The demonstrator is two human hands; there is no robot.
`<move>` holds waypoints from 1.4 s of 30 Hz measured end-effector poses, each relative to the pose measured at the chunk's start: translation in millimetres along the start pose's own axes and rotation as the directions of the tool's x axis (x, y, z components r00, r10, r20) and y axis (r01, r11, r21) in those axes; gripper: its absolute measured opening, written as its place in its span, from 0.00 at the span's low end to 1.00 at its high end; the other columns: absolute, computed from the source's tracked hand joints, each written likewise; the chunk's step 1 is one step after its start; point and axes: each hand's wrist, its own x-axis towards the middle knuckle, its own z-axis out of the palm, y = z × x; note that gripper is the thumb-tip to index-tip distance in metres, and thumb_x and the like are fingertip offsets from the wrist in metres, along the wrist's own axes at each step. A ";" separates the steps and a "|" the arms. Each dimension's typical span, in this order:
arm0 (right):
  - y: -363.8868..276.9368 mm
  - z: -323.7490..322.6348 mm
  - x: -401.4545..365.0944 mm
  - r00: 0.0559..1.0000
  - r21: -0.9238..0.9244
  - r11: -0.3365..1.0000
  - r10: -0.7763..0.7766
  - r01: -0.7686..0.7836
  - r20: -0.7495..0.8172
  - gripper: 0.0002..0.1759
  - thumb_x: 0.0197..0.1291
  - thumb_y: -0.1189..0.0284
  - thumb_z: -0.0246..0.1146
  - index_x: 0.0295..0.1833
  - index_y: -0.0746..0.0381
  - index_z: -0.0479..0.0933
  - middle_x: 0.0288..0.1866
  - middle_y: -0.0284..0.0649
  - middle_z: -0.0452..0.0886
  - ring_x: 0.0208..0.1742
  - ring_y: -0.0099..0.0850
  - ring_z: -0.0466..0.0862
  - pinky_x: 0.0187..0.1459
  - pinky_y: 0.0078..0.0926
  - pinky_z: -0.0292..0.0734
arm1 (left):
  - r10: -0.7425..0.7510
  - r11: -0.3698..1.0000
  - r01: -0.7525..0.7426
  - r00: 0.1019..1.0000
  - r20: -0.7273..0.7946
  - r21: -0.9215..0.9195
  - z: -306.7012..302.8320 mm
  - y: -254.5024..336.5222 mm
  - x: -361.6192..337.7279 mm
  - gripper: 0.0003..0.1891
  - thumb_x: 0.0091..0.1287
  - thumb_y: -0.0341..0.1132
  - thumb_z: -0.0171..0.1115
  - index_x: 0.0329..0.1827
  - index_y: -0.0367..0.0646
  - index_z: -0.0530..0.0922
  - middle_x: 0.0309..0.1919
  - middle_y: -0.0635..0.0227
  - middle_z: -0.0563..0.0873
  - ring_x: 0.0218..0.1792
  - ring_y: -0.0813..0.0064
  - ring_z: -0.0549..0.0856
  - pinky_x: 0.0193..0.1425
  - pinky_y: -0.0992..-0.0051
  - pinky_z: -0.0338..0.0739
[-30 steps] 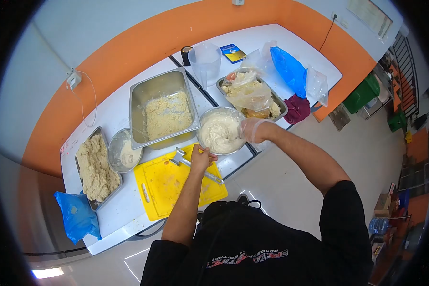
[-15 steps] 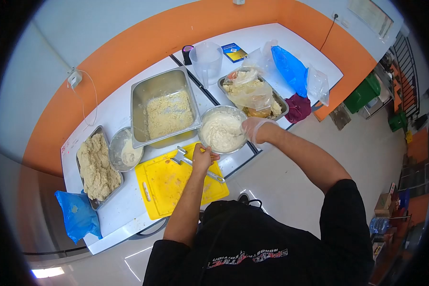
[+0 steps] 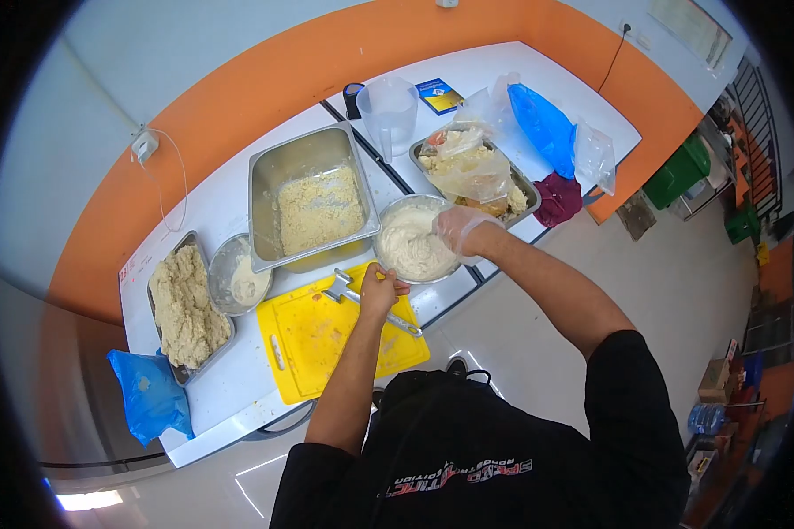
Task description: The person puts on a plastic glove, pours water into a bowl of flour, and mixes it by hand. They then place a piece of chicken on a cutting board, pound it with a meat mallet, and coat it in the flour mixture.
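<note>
Basically, the bowl [image 3: 415,281] is held at its rim by the left hand [image 3: 381,292]; the right hand's [image 3: 465,231] grip can't be made out.

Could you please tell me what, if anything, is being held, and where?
The left hand holds the mixing bowl by its near-left rim. Whether the gloved right hand, at the bowl's right side, holds anything cannot be told.

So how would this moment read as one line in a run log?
left hand: at the bowl rim | gloved right hand: reaching into pale mix | mallet: on yellow board | deep pan: crumbs inside
</note>
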 end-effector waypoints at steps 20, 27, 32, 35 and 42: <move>-16.5 -20.9 -17.7 0.988 0.078 0.985 0.153 -0.153 0.005 0.13 0.60 0.74 0.56 0.42 0.65 0.85 0.44 0.51 0.86 0.48 0.44 0.87 0.48 0.37 0.81 | -0.031 0.999 0.031 0.999 -0.008 -0.019 8.2 -0.2 -1.7 0.07 0.76 0.34 0.49 0.44 0.48 0.59 0.29 0.55 0.87 0.28 0.68 0.88 0.24 0.75 0.69; -12.8 -36.1 -39.2 0.979 -0.062 0.998 0.038 -0.026 0.200 0.13 0.61 0.75 0.55 0.44 0.63 0.85 0.47 0.51 0.86 0.49 0.44 0.86 0.49 0.36 0.81 | -0.094 0.993 0.094 0.996 -0.001 -0.076 10.3 10.6 -4.9 0.07 0.75 0.32 0.49 0.44 0.48 0.59 0.28 0.55 0.86 0.28 0.66 0.89 0.22 0.76 0.69; -2.1 3.2 6.5 0.999 0.026 0.999 -0.024 0.023 0.034 0.11 0.57 0.74 0.57 0.39 0.64 0.85 0.39 0.52 0.86 0.43 0.45 0.87 0.46 0.38 0.81 | -0.086 0.995 0.084 0.996 0.037 0.048 8.5 11.0 -4.8 0.06 0.75 0.35 0.49 0.43 0.51 0.60 0.33 0.59 0.88 0.33 0.68 0.89 0.30 0.72 0.71; -8.2 -24.2 -13.6 0.989 0.079 0.986 0.150 -0.149 -0.004 0.13 0.57 0.74 0.59 0.45 0.65 0.84 0.46 0.54 0.85 0.49 0.45 0.86 0.50 0.37 0.80 | -0.069 0.997 0.069 0.998 0.005 -0.022 9.4 7.1 -4.2 0.06 0.75 0.35 0.49 0.42 0.51 0.60 0.32 0.57 0.88 0.33 0.68 0.90 0.27 0.75 0.70; -9.0 -21.3 -0.6 0.993 0.045 0.998 0.034 -0.039 0.110 0.14 0.59 0.73 0.58 0.47 0.64 0.84 0.47 0.53 0.85 0.50 0.44 0.86 0.51 0.37 0.80 | 0.042 0.986 -0.040 0.999 0.008 -0.163 15.0 -3.5 5.5 0.07 0.73 0.26 0.49 0.41 0.40 0.59 0.33 0.46 0.82 0.32 0.57 0.89 0.34 0.68 0.87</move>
